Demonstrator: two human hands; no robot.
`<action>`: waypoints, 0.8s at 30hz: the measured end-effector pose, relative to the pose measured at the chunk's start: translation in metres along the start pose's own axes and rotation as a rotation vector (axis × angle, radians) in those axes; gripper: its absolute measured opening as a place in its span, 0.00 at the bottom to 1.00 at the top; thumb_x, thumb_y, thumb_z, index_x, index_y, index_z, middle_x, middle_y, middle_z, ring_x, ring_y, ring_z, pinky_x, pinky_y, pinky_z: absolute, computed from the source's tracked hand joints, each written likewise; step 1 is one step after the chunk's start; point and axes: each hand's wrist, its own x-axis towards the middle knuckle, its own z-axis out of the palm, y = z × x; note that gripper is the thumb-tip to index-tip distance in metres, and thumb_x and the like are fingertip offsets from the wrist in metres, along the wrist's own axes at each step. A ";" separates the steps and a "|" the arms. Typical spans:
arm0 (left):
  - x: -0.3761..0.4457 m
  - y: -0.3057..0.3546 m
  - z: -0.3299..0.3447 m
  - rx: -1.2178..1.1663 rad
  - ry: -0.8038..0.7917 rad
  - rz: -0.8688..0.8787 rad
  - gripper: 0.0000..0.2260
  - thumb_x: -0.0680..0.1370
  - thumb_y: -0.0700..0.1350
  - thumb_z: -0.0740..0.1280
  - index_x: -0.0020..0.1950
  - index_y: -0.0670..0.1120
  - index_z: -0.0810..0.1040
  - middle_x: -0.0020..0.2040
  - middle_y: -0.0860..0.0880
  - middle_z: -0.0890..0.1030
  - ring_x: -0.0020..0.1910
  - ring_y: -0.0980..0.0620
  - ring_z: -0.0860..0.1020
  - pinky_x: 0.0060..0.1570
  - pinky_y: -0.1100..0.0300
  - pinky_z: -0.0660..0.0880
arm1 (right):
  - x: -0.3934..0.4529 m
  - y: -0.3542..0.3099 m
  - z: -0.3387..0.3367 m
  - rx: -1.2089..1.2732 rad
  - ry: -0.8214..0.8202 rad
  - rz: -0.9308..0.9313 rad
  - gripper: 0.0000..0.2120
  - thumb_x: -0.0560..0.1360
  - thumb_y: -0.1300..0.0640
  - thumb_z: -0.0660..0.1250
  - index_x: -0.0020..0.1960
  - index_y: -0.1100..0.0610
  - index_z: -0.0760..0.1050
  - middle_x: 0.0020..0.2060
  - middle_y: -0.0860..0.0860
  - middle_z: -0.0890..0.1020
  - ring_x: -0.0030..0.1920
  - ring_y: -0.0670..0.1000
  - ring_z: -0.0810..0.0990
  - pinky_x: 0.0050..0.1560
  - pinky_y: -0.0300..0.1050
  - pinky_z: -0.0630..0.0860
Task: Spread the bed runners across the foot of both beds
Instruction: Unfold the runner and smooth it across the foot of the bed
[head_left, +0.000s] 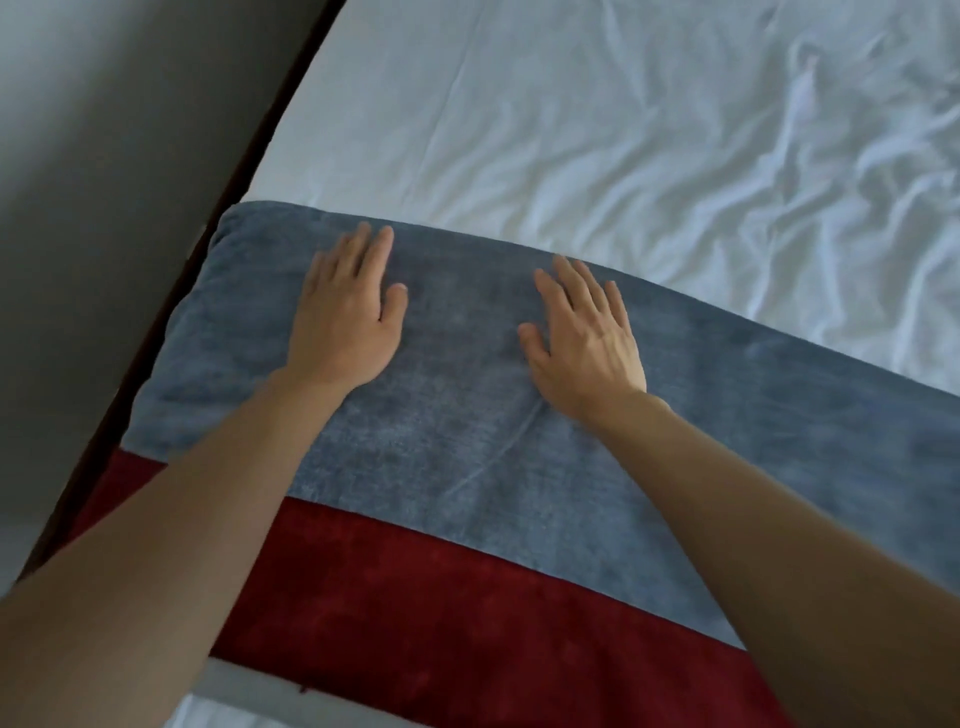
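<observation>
A bed runner (457, 447) with a grey-blue band and a dark red band (426, 613) lies across the near end of a bed covered by a white sheet (597, 130). Its left end reaches the bed's left edge. My left hand (345, 317) rests flat on the grey band near that end, fingers straight. My right hand (584, 338) lies flat on the grey band a little to the right, fingers spread. A faint crease runs through the fabric below my right wrist.
The white sheet is wrinkled toward the upper right (831, 171). A dark wooden bed edge (218, 218) runs diagonally on the left, with grey floor (93, 208) beyond it. A pale strip of bedding (270, 696) shows below the red band.
</observation>
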 end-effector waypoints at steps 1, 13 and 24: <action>-0.004 0.017 -0.005 -0.041 -0.011 0.017 0.26 0.84 0.54 0.52 0.81 0.48 0.54 0.81 0.46 0.56 0.79 0.46 0.54 0.76 0.45 0.53 | -0.006 0.000 -0.013 0.022 0.008 -0.008 0.28 0.81 0.46 0.57 0.78 0.55 0.60 0.79 0.54 0.59 0.80 0.54 0.54 0.79 0.55 0.51; -0.064 0.178 -0.111 -0.027 -0.343 0.288 0.29 0.81 0.62 0.56 0.79 0.53 0.59 0.81 0.49 0.56 0.77 0.47 0.59 0.73 0.48 0.59 | -0.115 -0.001 -0.189 0.027 -0.118 0.085 0.25 0.78 0.50 0.60 0.74 0.52 0.65 0.70 0.50 0.70 0.69 0.55 0.69 0.65 0.54 0.69; -0.149 0.429 -0.200 -0.133 -0.356 0.654 0.28 0.79 0.66 0.52 0.78 0.61 0.56 0.80 0.59 0.53 0.77 0.59 0.53 0.73 0.57 0.59 | -0.324 0.087 -0.390 -0.047 0.155 0.375 0.27 0.80 0.46 0.58 0.77 0.50 0.59 0.72 0.48 0.68 0.70 0.53 0.68 0.67 0.52 0.69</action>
